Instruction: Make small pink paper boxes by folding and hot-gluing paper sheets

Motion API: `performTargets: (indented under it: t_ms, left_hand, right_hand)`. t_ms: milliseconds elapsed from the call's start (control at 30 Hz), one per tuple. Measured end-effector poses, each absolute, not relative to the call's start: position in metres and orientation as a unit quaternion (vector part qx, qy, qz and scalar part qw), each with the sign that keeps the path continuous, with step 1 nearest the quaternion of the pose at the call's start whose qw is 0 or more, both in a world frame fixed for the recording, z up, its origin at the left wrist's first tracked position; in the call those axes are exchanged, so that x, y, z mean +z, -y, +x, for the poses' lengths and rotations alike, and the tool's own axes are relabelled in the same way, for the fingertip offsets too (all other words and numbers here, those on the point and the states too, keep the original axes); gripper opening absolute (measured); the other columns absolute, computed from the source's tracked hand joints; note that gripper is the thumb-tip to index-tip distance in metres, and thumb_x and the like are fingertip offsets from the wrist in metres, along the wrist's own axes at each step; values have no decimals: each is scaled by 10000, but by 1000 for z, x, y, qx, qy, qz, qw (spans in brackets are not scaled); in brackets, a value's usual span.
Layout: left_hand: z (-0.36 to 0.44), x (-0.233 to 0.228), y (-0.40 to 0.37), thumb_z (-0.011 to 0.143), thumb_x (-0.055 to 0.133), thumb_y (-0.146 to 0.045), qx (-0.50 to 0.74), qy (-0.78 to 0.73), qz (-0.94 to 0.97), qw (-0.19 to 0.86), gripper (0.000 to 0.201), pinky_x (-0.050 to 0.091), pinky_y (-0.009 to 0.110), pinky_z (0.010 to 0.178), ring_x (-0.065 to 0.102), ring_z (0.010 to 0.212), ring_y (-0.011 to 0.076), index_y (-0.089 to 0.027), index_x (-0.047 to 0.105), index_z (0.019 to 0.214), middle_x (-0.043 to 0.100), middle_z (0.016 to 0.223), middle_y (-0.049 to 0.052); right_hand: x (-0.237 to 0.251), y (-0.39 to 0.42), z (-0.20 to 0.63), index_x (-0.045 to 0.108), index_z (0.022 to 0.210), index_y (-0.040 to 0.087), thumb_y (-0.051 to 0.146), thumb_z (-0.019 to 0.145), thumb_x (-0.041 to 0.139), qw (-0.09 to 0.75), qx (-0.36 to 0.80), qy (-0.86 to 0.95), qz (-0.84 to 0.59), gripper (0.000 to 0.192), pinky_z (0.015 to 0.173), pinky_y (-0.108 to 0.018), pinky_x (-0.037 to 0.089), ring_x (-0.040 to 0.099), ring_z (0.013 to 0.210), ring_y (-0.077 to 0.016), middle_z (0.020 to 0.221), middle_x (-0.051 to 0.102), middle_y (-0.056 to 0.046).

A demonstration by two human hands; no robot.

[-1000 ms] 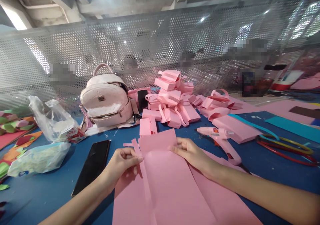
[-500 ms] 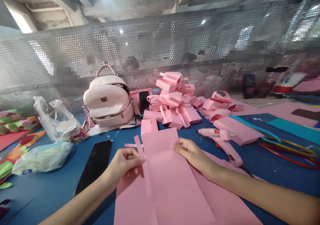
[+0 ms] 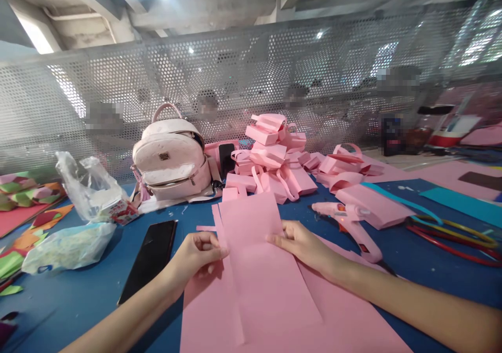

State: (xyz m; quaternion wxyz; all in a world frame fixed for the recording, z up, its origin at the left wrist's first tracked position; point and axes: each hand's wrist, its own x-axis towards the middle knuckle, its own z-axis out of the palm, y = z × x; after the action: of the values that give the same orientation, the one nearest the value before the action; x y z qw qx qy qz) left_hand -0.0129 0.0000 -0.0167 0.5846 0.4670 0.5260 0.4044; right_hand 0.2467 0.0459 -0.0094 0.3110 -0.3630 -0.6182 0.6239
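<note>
The fingers of the left hand (image 3: 196, 253) pinch the left edge of a pink paper sheet (image 3: 259, 259), while the right hand (image 3: 301, 243) pinches its right edge, fingers curled onto the paper. The sheet is lifted slightly over more pink paper (image 3: 345, 321) lying flat on the blue counter (image 3: 78, 300). A black phone (image 3: 151, 256) lies left of the left hand, and a pink glue gun (image 3: 349, 219) right of the right hand. Behind stand a pile of folded pink boxes (image 3: 274, 159) and a pink backpack (image 3: 170, 159).
</note>
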Motion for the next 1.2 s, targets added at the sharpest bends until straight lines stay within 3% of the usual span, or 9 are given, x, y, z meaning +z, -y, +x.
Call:
performTargets:
  t_ms: [167,400,667,800,900,1033,1200]
  left_hand:
    - [-11,-17,2,563,910,-530,415,-515,472,583,514,209,165,352,394,322,49,-171,544,598,510,370,-52]
    - [-11,-18,4,605,897,-514,433,-495,475,585,518,225,166,397,395,374,37,-173,507,593,451,422,-83]
    - [-8,-16,4,705,813,-577,396,-494,499,592,473,212,162,342,459,331,68,-162,593,759,608,450,-13]
    - [-7,-15,4,695,820,-564,382,-494,513,589,472,215,167,341,442,307,60,-137,623,726,663,472,37]
    - [-6,-14,5,680,827,-561,385,-501,515,579,477,184,175,337,379,281,39,-131,621,672,677,475,57]
    - [-5,-14,7,681,814,-575,406,-517,507,558,486,177,172,348,363,288,37,-149,589,625,638,422,26]
    - [-3,-11,8,679,829,-526,401,-531,501,553,453,220,182,343,397,281,53,-145,601,590,662,435,50]
  right_hand:
    - [-10,-45,246,714,988,157,557,731,800,321,622,613,-366,483,702,-357,561,735,819,-282,905,773,-86]
    - [-6,-44,245,705,1005,167,539,712,819,326,641,594,-360,488,811,-404,559,727,869,-282,972,764,-93]
    - [1,-42,246,688,786,179,559,650,832,301,593,619,-418,428,652,-308,501,650,786,-254,790,705,-39]
    - [-4,-43,248,563,622,209,596,621,820,312,503,640,-491,465,562,-291,431,552,681,-208,671,582,-7]
    - [-12,-45,248,500,618,222,635,607,800,328,444,636,-539,511,555,-293,394,469,645,-179,641,483,21]
    - [-16,-45,248,542,682,215,632,634,796,338,456,628,-532,491,589,-308,420,490,679,-191,679,514,11]
    - [-13,-43,247,479,590,220,609,645,801,350,471,636,-501,508,522,-277,364,459,613,-169,596,467,26]
